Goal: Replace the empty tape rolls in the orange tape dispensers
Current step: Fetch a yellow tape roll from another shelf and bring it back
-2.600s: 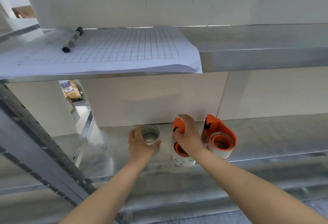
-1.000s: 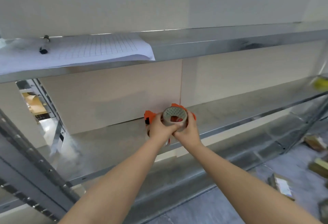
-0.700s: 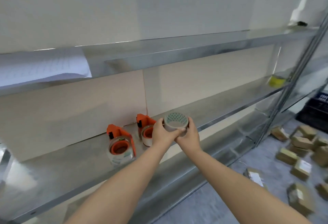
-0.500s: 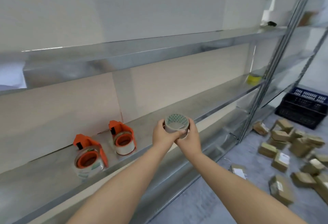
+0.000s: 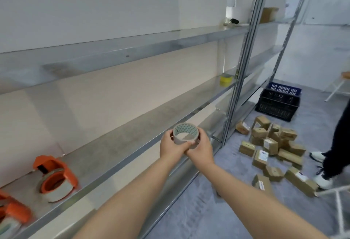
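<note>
Both the left hand [image 5: 171, 147] and the right hand [image 5: 200, 148] are gripping the empty tape roll [image 5: 185, 133], fingers curled round its sides, in front of the metal shelf [image 5: 121, 144]. Its printing is proving too blurred to read. Two orange tape dispensers [image 5: 55, 179] are sitting on that shelf, well to the roll's left.

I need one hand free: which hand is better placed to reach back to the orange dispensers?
Left, probably. Both the left hand and the right hand hold the cardboard core, but the dispensers sit on the shelf to the left.

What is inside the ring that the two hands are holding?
The empty tape core holds nothing: its patterned inner wall shows, with the shelf visible through it. The left hand and right hand cover its lower edge.
</note>
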`<control>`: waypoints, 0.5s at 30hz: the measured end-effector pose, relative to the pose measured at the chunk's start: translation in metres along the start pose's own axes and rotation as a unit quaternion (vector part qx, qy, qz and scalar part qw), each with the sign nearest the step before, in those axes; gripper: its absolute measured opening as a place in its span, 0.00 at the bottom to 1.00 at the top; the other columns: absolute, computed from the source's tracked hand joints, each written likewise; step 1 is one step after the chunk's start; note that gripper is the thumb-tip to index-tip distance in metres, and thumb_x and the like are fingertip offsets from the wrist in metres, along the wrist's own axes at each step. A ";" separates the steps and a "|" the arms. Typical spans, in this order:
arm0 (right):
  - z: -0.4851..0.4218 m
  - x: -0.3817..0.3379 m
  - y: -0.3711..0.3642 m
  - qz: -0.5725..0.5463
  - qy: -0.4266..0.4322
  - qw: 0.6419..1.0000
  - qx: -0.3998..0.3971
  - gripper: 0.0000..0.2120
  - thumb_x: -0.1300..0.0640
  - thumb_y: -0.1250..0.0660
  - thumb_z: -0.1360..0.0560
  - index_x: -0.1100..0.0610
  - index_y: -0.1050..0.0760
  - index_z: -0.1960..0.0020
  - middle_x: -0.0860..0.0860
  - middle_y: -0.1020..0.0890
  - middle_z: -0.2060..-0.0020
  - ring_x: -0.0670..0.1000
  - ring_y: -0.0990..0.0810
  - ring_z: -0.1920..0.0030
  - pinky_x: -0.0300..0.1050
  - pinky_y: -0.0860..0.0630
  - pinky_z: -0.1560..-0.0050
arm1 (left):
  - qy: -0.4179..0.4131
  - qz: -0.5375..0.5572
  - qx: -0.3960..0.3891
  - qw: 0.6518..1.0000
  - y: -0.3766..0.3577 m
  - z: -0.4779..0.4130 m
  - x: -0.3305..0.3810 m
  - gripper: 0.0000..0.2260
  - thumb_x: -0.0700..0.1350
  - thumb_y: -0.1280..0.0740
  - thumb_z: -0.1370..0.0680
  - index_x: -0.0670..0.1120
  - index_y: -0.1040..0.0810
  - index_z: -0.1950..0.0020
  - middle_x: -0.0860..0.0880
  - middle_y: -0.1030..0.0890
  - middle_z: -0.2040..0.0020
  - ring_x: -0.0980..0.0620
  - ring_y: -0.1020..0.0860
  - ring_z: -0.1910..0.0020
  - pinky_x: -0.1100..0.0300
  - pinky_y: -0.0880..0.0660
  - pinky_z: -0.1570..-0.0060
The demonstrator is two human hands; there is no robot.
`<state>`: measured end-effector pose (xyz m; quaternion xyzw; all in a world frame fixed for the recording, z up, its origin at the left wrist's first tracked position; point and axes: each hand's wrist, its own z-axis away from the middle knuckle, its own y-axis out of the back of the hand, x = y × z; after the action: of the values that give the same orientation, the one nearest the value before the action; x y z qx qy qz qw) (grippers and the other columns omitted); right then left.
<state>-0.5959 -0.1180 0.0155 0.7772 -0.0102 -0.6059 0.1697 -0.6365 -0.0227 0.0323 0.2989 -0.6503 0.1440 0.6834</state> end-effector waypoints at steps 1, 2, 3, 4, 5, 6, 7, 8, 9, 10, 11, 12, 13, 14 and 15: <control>-0.005 0.004 0.006 0.002 -0.003 1.000 0.007 0.32 0.50 0.28 0.46 0.47 0.30 0.42 0.47 0.21 0.47 0.43 0.22 0.49 0.31 0.26 0.52 | -0.003 0.000 -0.003 1.000 -0.009 -0.003 0.000 0.28 0.45 0.20 0.41 0.53 0.31 0.48 0.54 0.24 0.51 0.57 0.26 0.53 0.67 0.31 0.57; -0.010 0.009 0.012 0.002 -0.007 1.000 0.012 0.32 0.51 0.27 0.46 0.47 0.30 0.43 0.47 0.21 0.48 0.43 0.22 0.49 0.32 0.26 0.52 | -0.006 0.000 -0.006 1.000 -0.017 -0.006 0.000 0.28 0.45 0.20 0.41 0.53 0.30 0.48 0.54 0.24 0.50 0.57 0.26 0.52 0.69 0.31 0.58; -0.015 0.014 0.016 0.001 -0.011 1.000 0.017 0.31 0.53 0.26 0.45 0.47 0.30 0.43 0.47 0.21 0.48 0.44 0.21 0.48 0.34 0.25 0.51 | -0.010 -0.001 -0.010 1.000 -0.026 -0.011 0.000 0.28 0.45 0.20 0.41 0.53 0.30 0.48 0.53 0.23 0.50 0.56 0.25 0.51 0.69 0.31 0.57; -0.021 0.019 0.021 0.002 -0.014 1.000 0.022 0.31 0.55 0.26 0.44 0.48 0.29 0.42 0.48 0.21 0.47 0.45 0.21 0.48 0.37 0.23 0.49 | -0.013 -0.006 -0.014 1.000 -0.034 -0.016 -0.001 0.27 0.45 0.20 0.41 0.52 0.30 0.48 0.52 0.22 0.49 0.55 0.25 0.50 0.67 0.30 0.55; -0.028 0.024 0.024 0.005 -0.017 0.999 0.027 0.31 0.56 0.25 0.44 0.49 0.29 0.42 0.48 0.21 0.47 0.46 0.21 0.47 0.39 0.23 0.48 | -0.014 -0.013 -0.019 1.000 -0.042 -0.023 -0.003 0.27 0.46 0.20 0.41 0.52 0.30 0.48 0.51 0.22 0.48 0.54 0.24 0.49 0.65 0.29 0.53; -0.034 0.030 0.027 0.007 -0.021 0.999 0.032 0.31 0.57 0.25 0.43 0.50 0.29 0.41 0.49 0.21 0.47 0.46 0.22 0.47 0.40 0.23 0.46 | -0.014 -0.020 -0.024 0.999 -0.050 -0.029 -0.004 0.28 0.46 0.20 0.41 0.52 0.30 0.48 0.51 0.22 0.47 0.54 0.24 0.48 0.63 0.29 0.51; -0.041 0.035 0.030 0.008 -0.025 0.999 0.038 0.31 0.58 0.25 0.43 0.50 0.29 0.41 0.49 0.21 0.46 0.46 0.22 0.46 0.42 0.22 0.45 | -0.013 -0.023 -0.031 0.999 -0.057 -0.037 -0.006 0.28 0.46 0.20 0.42 0.52 0.30 0.48 0.50 0.22 0.46 0.54 0.24 0.48 0.62 0.28 0.50; -0.049 0.040 0.033 0.007 -0.029 0.999 0.043 0.31 0.58 0.25 0.42 0.50 0.29 0.41 0.49 0.21 0.46 0.46 0.22 0.46 0.44 0.22 0.45 | -0.013 -0.026 -0.038 0.999 -0.066 -0.046 -0.007 0.28 0.47 0.20 0.42 0.52 0.30 0.47 0.50 0.22 0.46 0.54 0.24 0.48 0.62 0.28 0.50; -0.059 0.045 0.036 0.008 -0.032 0.998 0.049 0.31 0.58 0.25 0.42 0.50 0.29 0.41 0.48 0.20 0.47 0.46 0.22 0.46 0.45 0.22 0.44 | -0.014 -0.028 -0.046 0.998 -0.074 -0.055 -0.007 0.29 0.47 0.20 0.42 0.52 0.30 0.47 0.50 0.22 0.45 0.53 0.24 0.47 0.61 0.27 0.49; -0.069 0.050 0.040 0.012 -0.034 0.998 0.053 0.31 0.58 0.25 0.42 0.50 0.29 0.41 0.48 0.20 0.47 0.46 0.21 0.46 0.47 0.22 0.44 | -0.015 -0.030 -0.054 0.998 -0.084 -0.065 -0.008 0.29 0.48 0.20 0.42 0.51 0.30 0.46 0.50 0.22 0.45 0.53 0.24 0.46 0.60 0.27 0.47; -0.080 0.055 0.044 0.018 -0.036 0.998 0.057 0.31 0.58 0.25 0.42 0.50 0.29 0.41 0.48 0.20 0.47 0.47 0.22 0.46 0.47 0.22 0.44 | -0.017 -0.032 -0.061 0.997 -0.093 -0.076 -0.007 0.29 0.48 0.20 0.42 0.50 0.29 0.45 0.50 0.22 0.45 0.52 0.24 0.46 0.59 0.26 0.46; -0.093 0.059 0.048 0.022 -0.037 0.997 0.059 0.31 0.58 0.25 0.42 0.51 0.29 0.41 0.49 0.20 0.46 0.48 0.22 0.45 0.48 0.22 0.44 | -0.018 -0.030 -0.066 0.997 -0.103 -0.087 -0.006 0.29 0.48 0.20 0.42 0.50 0.29 0.45 0.50 0.22 0.45 0.52 0.24 0.45 0.58 0.26 0.46; -0.107 0.062 0.053 0.025 -0.037 0.997 0.061 0.31 0.57 0.25 0.43 0.51 0.29 0.41 0.49 0.20 0.46 0.48 0.22 0.45 0.48 0.23 0.43 | -0.021 -0.025 -0.069 0.997 -0.113 -0.099 -0.004 0.29 0.47 0.20 0.41 0.50 0.28 0.46 0.51 0.22 0.46 0.53 0.24 0.46 0.59 0.26 0.47; -0.122 0.065 0.057 0.029 -0.036 0.997 0.063 0.31 0.57 0.25 0.43 0.50 0.29 0.41 0.49 0.20 0.47 0.48 0.22 0.45 0.47 0.23 0.44 | -0.025 -0.018 -0.071 0.997 -0.122 -0.111 0.000 0.28 0.47 0.19 0.41 0.51 0.28 0.47 0.51 0.22 0.48 0.53 0.23 0.47 0.60 0.27 0.49; -0.138 0.066 0.062 0.034 -0.033 0.997 0.066 0.31 0.56 0.25 0.43 0.50 0.29 0.42 0.48 0.20 0.47 0.47 0.22 0.45 0.45 0.23 0.44 | -0.030 -0.014 -0.074 0.997 -0.131 -0.124 0.004 0.27 0.47 0.19 0.41 0.51 0.29 0.48 0.52 0.22 0.49 0.54 0.23 0.49 0.62 0.27 0.50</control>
<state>-0.4362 -0.1558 -0.0006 0.7652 -0.0817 -0.6235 0.1381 -0.4593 -0.0518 0.0099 0.2611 -0.6750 0.0772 0.6858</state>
